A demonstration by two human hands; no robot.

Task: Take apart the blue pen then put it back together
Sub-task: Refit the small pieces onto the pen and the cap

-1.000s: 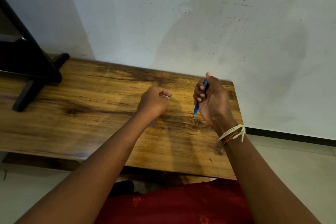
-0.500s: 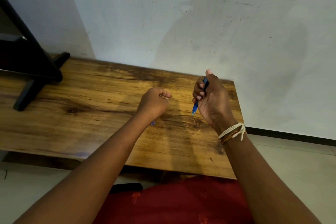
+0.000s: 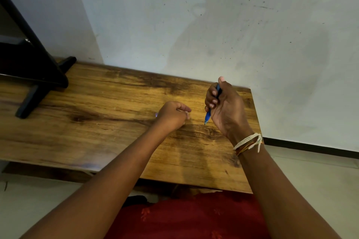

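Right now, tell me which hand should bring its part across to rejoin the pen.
Probably the left hand: it pinches only a small part, easy to carry over. The right hand is fisted around the blue pen, tip down, steadying it.

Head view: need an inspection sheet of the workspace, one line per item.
Surface: brown wood-grain tabletop, set against the wall, bare across most of what shows.
Job's things: blue plastic pen held tip down over the tabletop; small pale part pinched in the left fingers, too small to identify; a bluish glint by the left hand, unclear.
Clutter: black stand foot resting on the far left of the tabletop.
Grippers: right hand closed around the pen; left hand closed in a fist over the small part.
Cables: nothing seen.
Surroundings: pale scuffed wall, pale floor, white and orange thread wristband, red garment.
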